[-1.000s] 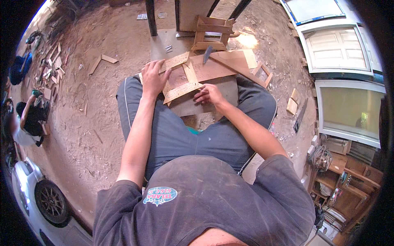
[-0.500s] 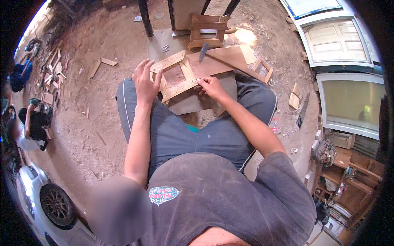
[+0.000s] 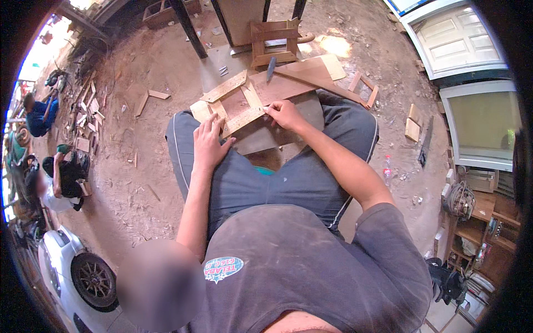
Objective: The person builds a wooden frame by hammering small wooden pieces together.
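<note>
A small wooden frame (image 3: 247, 119) of pale slats lies tilted over a brown board (image 3: 300, 77) between my knees. My left hand (image 3: 208, 143) is open, its fingertips at the frame's near left corner and the thumb spread. At the frame's right corner, the thumb and forefinger of my right hand (image 3: 284, 115) are pinched together. Whatever is between them is too small to make out. Beyond the frame, a hammer (image 3: 271, 70) rests on the board, its dark head toward the left and its long wooden handle running right.
A finished-looking wooden frame (image 3: 275, 41) stands by dark metal legs (image 3: 189, 28) at the far side. Smaller wood pieces (image 3: 363, 89), a saw (image 3: 426, 141) and a plastic bottle (image 3: 387, 169) lie on the right. Other people (image 3: 66, 172) sit at left, near a car (image 3: 83, 272).
My left hand has come down and nearer, from beside the frame's left end to its near left corner. The right hand keeps its pinch at the right corner. The whole view has shifted slightly.
</note>
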Demonstrator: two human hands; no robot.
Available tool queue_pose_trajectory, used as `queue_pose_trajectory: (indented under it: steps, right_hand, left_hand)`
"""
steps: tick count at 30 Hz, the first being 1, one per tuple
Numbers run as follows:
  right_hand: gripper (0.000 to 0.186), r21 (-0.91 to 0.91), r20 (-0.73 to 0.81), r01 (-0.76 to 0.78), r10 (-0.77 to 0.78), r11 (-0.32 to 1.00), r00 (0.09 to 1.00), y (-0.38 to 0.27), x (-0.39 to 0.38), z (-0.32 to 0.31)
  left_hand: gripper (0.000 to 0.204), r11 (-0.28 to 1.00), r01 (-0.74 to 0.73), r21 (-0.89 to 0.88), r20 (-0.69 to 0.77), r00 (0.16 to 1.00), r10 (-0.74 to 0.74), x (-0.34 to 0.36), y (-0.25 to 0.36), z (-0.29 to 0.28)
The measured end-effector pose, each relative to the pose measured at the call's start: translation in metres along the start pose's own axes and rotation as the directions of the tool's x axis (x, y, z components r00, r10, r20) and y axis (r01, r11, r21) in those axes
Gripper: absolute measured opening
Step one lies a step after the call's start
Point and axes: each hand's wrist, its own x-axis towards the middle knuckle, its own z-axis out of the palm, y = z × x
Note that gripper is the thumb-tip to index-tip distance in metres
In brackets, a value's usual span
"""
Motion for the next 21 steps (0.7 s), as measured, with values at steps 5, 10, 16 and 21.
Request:
queue_pose_trajectory:
  steps: [5, 10, 16, 21]
  right_hand:
    - [0.036, -0.012, 0.003, 0.009, -0.009, 1.0, 1.0, -0.003, -0.001, 0.0]
    - [0.037, 0.016, 0.005, 0.015, -0.015, 1.0, 1.0, 0.01, 0.007, 0.003]
    - [0.033, -0.047, 0.034, 0.034, -0.033, 0.998, 0.999, 0.012, 0.01, 0.002]
    - [0.034, -0.118, 0.022, 0.073, -0.071, 0.99, 0.997, 0.013, 0.012, 0.002]
  left_hand:
    - [0.066, 0.999, 0.006, 0.032, -0.004, 1.0, -0.006, -0.001, 0.002, -0.001]
    - [0.064, 0.999, 0.014, 0.046, -0.006, 1.0, -0.013, 0.0, 0.01, -0.005]
    - [0.054, 1.0, 0.01, -0.013, -0.21, 0.978, -0.013, 0.037, 0.0, 0.005]
    - [0.054, 0.999, -0.017, -0.027, -0.213, 0.977, 0.011, 0.087, -0.033, 0.03]
